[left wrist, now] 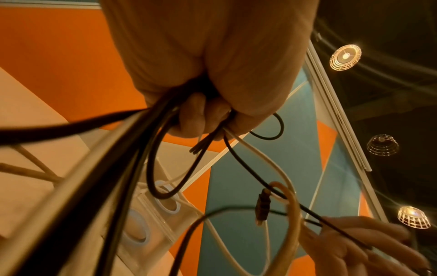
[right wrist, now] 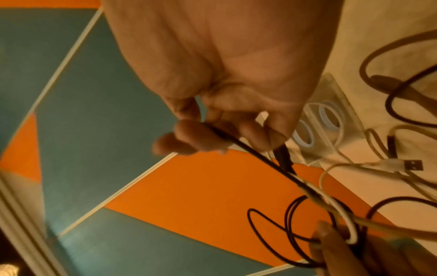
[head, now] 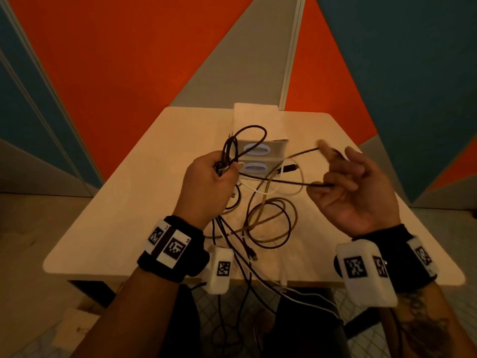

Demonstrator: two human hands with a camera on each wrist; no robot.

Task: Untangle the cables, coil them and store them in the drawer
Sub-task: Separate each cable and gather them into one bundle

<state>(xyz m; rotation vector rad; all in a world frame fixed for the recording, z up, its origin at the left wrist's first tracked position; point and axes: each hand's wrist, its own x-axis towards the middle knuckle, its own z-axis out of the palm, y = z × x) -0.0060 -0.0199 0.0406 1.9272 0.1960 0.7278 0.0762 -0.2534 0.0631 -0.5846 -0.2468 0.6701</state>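
My left hand [head: 219,170] is raised over the table and grips a bunch of black cable loops [head: 233,147] with a plug end. From that fist a thin black cable [head: 278,180] runs right to my right hand [head: 333,180], whose curled fingers pinch it; the index finger is blurred. Under both hands lies a tangle of tan cable [head: 268,218], white cable [head: 260,191] and more black cable. In the left wrist view the left hand [left wrist: 208,115] clasps several strands. In the right wrist view the right hand [right wrist: 220,136] holds the black cable [right wrist: 257,156].
A small pale drawer unit [head: 277,148] with two ring handles stands at the back middle of the light wooden table [head: 116,215]. Cable ends hang over the table's front edge. Orange, blue and grey wall panels stand behind.
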